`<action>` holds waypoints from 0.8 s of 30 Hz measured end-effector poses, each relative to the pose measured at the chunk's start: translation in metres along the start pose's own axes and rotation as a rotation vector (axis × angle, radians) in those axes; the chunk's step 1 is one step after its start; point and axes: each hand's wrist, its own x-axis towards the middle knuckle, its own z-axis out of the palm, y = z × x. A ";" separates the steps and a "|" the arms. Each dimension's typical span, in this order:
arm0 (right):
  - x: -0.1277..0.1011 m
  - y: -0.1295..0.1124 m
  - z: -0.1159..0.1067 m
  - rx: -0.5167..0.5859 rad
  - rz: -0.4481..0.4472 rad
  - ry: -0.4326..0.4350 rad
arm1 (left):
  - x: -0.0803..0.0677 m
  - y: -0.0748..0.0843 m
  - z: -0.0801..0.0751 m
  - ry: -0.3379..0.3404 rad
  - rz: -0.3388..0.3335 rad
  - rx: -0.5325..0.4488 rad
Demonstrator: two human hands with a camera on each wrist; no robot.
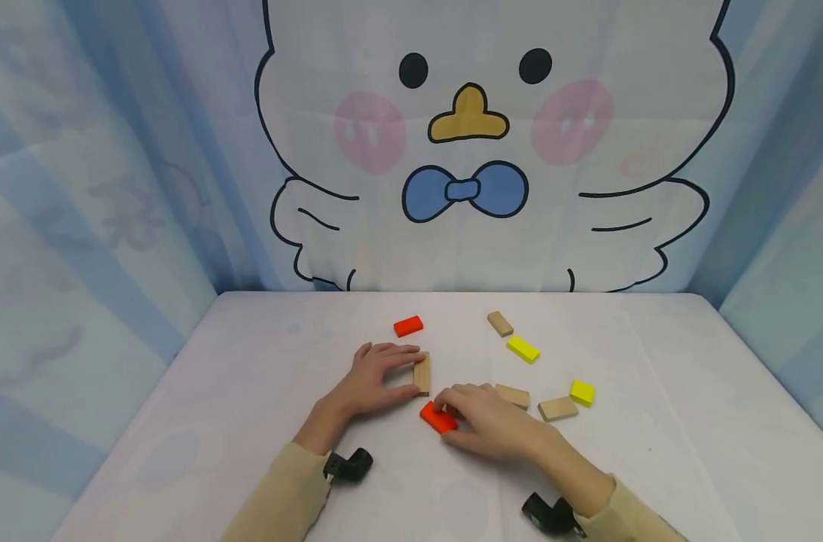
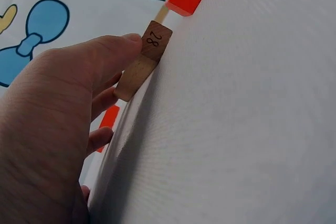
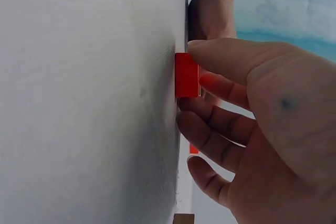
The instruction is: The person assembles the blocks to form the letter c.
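My left hand (image 1: 370, 382) grips a plain wooden block (image 1: 422, 375) lying on the table, thumb at its near end and fingers at its far end. The number 28 shows on that block's end in the left wrist view. To the right, my right hand (image 1: 495, 423) pinches a red block (image 1: 438, 416) between thumb and fingers. This red block lies on the table, angled, just in front of the wooden one. In the right wrist view, the red block's end (image 3: 187, 75) faces the camera with the thumb along its upper edge.
Behind my left hand lies another red block (image 1: 408, 326). Farther right are a wooden block (image 1: 500, 324) and a yellow block (image 1: 522, 348). Beyond my right hand sit two wooden blocks (image 1: 558, 409) and a second yellow block (image 1: 583, 392). A printed curtain (image 1: 465, 248) hangs at the table's back edge.
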 end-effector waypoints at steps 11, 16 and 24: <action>0.001 -0.003 0.004 -0.014 0.006 0.049 | 0.001 -0.001 0.001 0.000 -0.016 -0.001; 0.003 -0.004 0.006 -0.015 0.014 0.062 | 0.000 -0.002 0.000 0.006 -0.013 -0.012; 0.004 -0.006 0.009 0.005 0.041 0.068 | 0.001 -0.003 0.001 0.003 -0.010 -0.024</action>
